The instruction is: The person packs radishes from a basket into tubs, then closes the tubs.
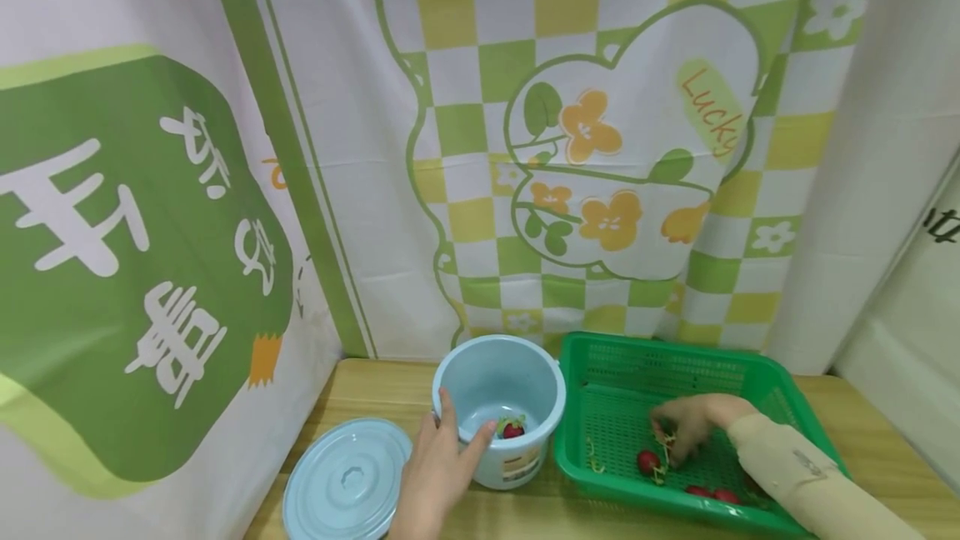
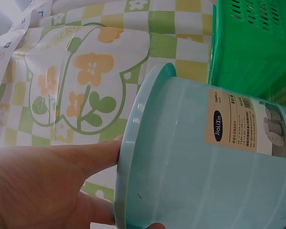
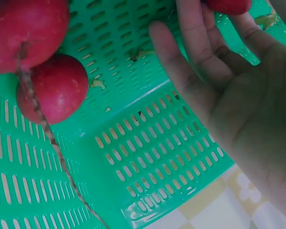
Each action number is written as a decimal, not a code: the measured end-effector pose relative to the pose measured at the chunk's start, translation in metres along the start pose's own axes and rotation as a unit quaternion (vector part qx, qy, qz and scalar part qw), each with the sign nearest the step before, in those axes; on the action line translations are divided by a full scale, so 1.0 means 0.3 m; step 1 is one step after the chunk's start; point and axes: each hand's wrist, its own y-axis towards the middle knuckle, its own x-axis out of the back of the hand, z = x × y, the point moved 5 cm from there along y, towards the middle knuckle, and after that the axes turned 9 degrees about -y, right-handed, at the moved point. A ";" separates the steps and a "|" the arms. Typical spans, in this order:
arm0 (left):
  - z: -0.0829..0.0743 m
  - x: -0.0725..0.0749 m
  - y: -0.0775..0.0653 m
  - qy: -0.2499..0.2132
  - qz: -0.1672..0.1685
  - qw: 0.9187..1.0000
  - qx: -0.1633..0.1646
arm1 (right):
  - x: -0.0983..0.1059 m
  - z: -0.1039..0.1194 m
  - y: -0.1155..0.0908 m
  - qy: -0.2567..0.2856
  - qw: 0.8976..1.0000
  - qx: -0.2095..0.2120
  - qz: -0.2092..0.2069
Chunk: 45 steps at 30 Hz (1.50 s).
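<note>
picking step, likely: left hand grips bucket, right hand half-curled by radish (hold unclear); next calls for firm pinch.

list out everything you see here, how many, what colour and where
bucket: 1, light blue, between lid and basket
bucket label: 1, tan with dark logo, on bucket's outer wall
lid: 1, light blue, left of bucket
basket: 1, green, right of bucket
radish in bucket: 1, red, on bucket's bottom
radishes in basket: at least 3, red
leafy scraps: several, yellowish green, inside basket
table: 1, wood-coloured, under everything
printed cloth: pieces uncertain, white, green, yellow, orange, behind and beside table
left hand: 1, bare, gripping bucket's rim
right hand: 1, bare, inside basket
sleeve: 1, cream, right arm
</note>
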 end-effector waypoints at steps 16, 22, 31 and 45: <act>-0.004 0.005 0.000 -0.008 -0.006 1.000 0.003 | 0.003 -0.009 0.019 -0.015 0.999 -0.034 -0.025; -0.004 0.004 0.002 -0.005 -0.005 1.000 0.000 | 0.031 0.065 -0.023 -0.051 0.998 -0.002 -0.038; -0.004 0.005 0.002 -0.008 -0.006 1.000 -0.004 | 0.058 0.129 -0.023 -0.067 0.996 0.030 -0.050; -0.001 0.005 0.007 -0.002 0.003 1.000 0.002 | 0.148 0.318 -0.075 -0.086 0.979 0.153 -0.104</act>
